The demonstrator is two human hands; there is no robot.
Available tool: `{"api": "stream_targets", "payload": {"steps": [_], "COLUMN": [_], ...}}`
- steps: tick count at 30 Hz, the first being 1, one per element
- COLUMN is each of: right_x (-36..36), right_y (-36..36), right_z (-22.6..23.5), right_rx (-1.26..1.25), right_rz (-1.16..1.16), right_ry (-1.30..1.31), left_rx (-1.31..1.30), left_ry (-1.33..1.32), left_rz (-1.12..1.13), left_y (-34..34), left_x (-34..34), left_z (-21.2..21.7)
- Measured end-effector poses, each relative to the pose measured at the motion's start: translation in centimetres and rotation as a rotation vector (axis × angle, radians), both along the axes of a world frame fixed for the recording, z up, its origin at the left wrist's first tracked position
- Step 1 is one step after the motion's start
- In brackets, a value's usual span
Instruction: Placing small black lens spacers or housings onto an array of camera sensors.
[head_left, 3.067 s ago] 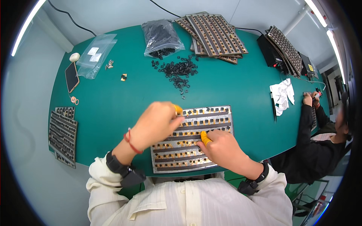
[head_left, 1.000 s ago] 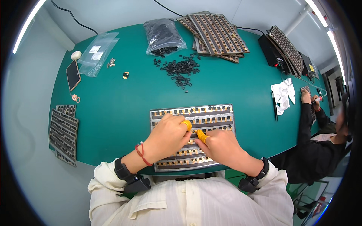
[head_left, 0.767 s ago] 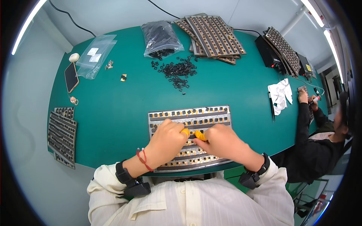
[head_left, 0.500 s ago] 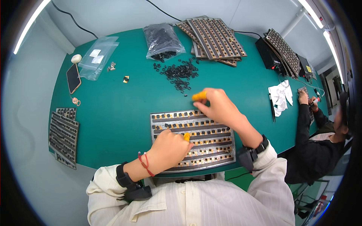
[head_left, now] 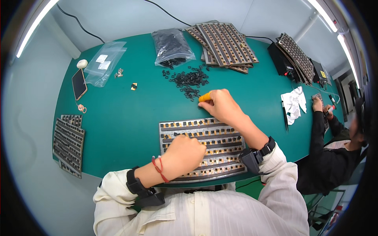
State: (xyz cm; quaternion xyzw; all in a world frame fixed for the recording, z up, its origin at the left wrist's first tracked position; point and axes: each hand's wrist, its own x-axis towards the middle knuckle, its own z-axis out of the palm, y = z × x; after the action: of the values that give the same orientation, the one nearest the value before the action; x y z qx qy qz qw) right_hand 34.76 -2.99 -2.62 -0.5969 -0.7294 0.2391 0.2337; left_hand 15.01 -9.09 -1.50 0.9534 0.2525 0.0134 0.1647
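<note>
Two bare hands work over a grey slotted tray (head_left: 236, 135) that lies on a green table (head_left: 130, 118) close to the person's body. The tray is a flat rectangle with rows of small pockets, many filled with dark square parts edged in copper colour.

The left hand (head_left: 184, 152) rests on the tray's near left part, knuckles up and fingers curled under; whether they pinch anything cannot be told. A red cord circles that wrist.

The right hand (head_left: 221, 105) is stretched past the tray's far edge, its fingers (head_left: 208, 103) closed around an orange tool (head_left: 204, 96) whose tip points to a loose heap of small black parts (head_left: 189, 80) just beyond the fingertips. The parts look like tiny matt plastic blocks scattered on the tabletop.

Further out from that hand sit a clear bag of black parts (head_left: 170, 46) and a stack of brown trays (head_left: 224, 43). Well to the left of both hands lie a phone (head_left: 79, 83), a clear plastic pouch (head_left: 104, 63), and another dark tray (head_left: 69, 143) at the table's edge. Off to the right, another person's hand (head_left: 317, 104) rests beside white cloth (head_left: 294, 103).
</note>
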Motion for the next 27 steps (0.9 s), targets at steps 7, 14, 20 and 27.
{"api": "stream_targets", "payload": {"steps": [7, 14, 20, 27], "right_x": [2.1, 2.3, 2.1, 0.8], "right_y": [-0.2, -0.6, -0.4, -0.3], "right_z": [0.4, 0.4, 0.5, -0.9], "right_rx": [-0.006, -0.004, -0.014, -0.043], "right_rz": [-0.074, -0.064, -0.024, 0.037], "right_ry": [0.007, 0.099, 0.138, 0.165], "left_rx": [-0.332, -0.133, -0.123, 0.125], "left_ry": [-0.317, -0.337, -0.310, -0.238], "left_rz": [0.189, 0.572, 0.600, 0.492], "left_y": [5.6, 10.2, 10.1, 8.6], "left_x": [-1.1, 0.7, 1.6, 0.6], "left_z": [1.1, -2.8, -2.9, -2.1]}}
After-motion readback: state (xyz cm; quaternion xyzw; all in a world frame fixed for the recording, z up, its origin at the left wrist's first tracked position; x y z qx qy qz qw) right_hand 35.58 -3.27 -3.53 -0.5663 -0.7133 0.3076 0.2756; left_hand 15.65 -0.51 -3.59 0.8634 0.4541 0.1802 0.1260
